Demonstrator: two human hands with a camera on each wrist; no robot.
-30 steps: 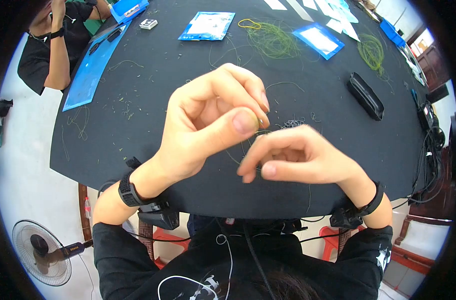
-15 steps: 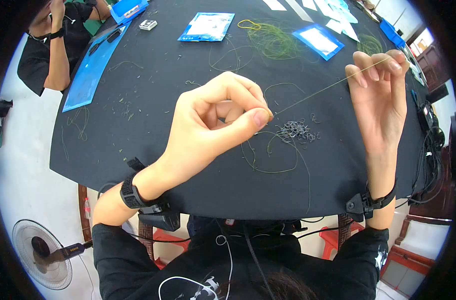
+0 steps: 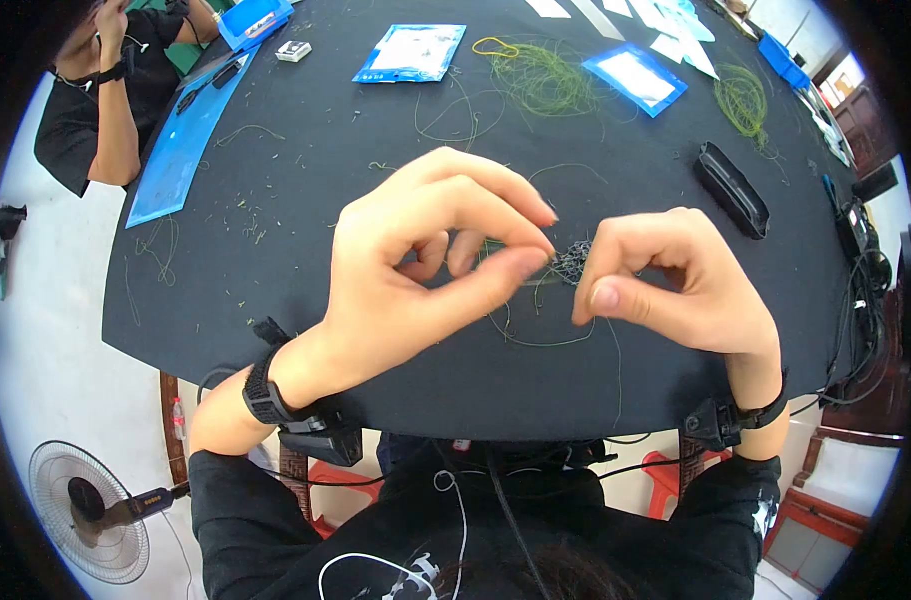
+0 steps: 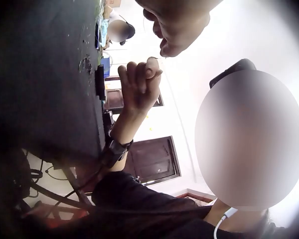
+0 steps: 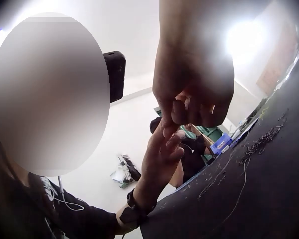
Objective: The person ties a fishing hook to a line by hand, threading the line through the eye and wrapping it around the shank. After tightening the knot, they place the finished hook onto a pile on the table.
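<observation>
In the head view my left hand (image 3: 430, 260) is raised over the table, thumb and index fingertip pinched together on a thin green fishing line. My right hand (image 3: 680, 285) is close on its right, fingers bent and thumb against the index finger, with the line at its fingertips; the line's run between the hands barely shows. Behind the fingertips lies a heap of small dark fish hooks (image 3: 572, 262), partly hidden by the right hand. Both wrist views show the two hands' fingertips near each other above the table.
Coils of green line (image 3: 545, 80) lie at the back, beside blue-and-white packets (image 3: 411, 53). A black case (image 3: 732, 190) is at the right. On the left are a blue strip (image 3: 175, 165) and line scraps. Another person (image 3: 105, 110) sits at the far left.
The right hand swung out to the upper right, drawing the line taut from the left fingers, then came back beside the left hand. The left hand kept its pinch and barely moved.
</observation>
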